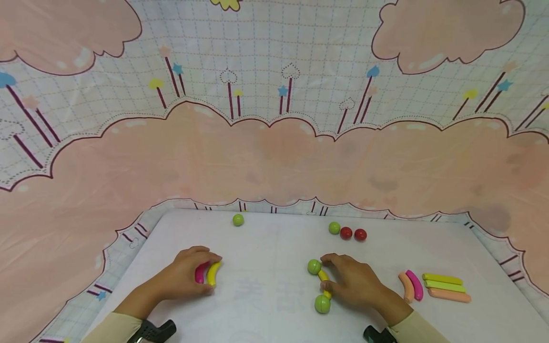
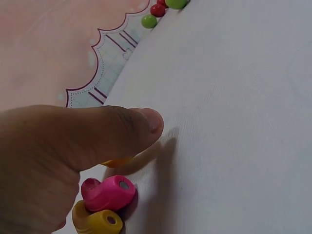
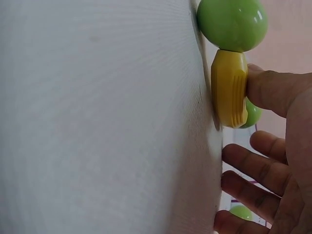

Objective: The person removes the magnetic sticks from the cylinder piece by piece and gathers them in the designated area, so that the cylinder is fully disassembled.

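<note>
My left hand [image 1: 186, 271] arches over a magenta curved rod [image 1: 200, 273] and a yellow curved rod [image 1: 213, 273], its fingers and thumb gripping the yellow one near its two ends. In the left wrist view the thumb [image 2: 141, 124] hides part of a yellow piece. My right hand [image 1: 353, 278] rests by a yellow rod [image 3: 228, 90] that joins an upper green ball [image 1: 314, 267] and a lower green ball [image 1: 322, 304]. The right thumb [image 3: 265, 87] touches the rod's side; the other fingers are spread loosely, the index fingertip beside the upper ball.
A green ball [image 1: 238, 219] lies at the far left of the white sheet [image 1: 266, 257]. Far right of centre are another green ball [image 1: 334, 228] and two red balls [image 1: 346, 233]. To the right lie two curved rods [image 1: 414, 285] and several straight rods [image 1: 446, 287].
</note>
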Available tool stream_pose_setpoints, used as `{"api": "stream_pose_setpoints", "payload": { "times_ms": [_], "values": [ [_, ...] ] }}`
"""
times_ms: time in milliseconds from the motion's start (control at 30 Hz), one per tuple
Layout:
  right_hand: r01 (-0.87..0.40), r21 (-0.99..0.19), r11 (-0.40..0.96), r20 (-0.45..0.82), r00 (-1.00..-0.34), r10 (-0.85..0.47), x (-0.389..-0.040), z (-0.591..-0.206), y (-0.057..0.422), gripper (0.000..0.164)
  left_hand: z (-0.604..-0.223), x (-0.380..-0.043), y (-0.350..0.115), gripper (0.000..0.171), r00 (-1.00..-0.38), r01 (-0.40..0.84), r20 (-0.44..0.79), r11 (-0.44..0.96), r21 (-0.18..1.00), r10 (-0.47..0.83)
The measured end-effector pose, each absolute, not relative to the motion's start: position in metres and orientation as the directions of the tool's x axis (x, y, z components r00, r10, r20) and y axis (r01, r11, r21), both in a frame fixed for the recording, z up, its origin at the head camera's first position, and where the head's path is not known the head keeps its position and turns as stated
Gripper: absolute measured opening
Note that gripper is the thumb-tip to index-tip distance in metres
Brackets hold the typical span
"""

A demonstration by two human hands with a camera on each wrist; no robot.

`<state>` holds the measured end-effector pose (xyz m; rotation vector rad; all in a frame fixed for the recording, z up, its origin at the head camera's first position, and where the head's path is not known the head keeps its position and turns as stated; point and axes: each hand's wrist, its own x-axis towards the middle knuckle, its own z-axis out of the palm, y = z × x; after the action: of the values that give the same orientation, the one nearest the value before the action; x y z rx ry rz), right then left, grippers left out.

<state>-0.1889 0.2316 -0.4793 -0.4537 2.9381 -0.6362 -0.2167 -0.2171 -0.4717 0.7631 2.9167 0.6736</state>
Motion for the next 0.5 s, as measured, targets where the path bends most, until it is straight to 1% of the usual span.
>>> {"api": "stream_pose_setpoints", "payload": {
  "times_ms": [100, 300, 500],
  "values": [
    [-0.270, -0.414, 0.869, -0.031, -0.950, -0.310, -0.1887, -0.4793, 0.2318, 0.058, -0.4710, -0.2166, -0.2177, 0.066, -0.884, 0.440, 0.052, 0.790, 0.427, 0.464],
    [-0.267, -0.419, 0.868, -0.035, -0.950, -0.310, -0.1890, -0.4801, 0.2320, 0.057, -0.4720, -0.2164, -0.2208, 0.064, -0.870, 0.474, 0.078, 0.782, 0.405, 0.487],
    [-0.271, -0.416, 0.868, -0.033, -0.949, -0.313, -0.1897, -0.4814, 0.2326, 0.057, -0.4713, -0.2157, -0.2220, 0.062, -0.872, 0.467, 0.063, 0.787, 0.403, 0.486]
  ]
}}
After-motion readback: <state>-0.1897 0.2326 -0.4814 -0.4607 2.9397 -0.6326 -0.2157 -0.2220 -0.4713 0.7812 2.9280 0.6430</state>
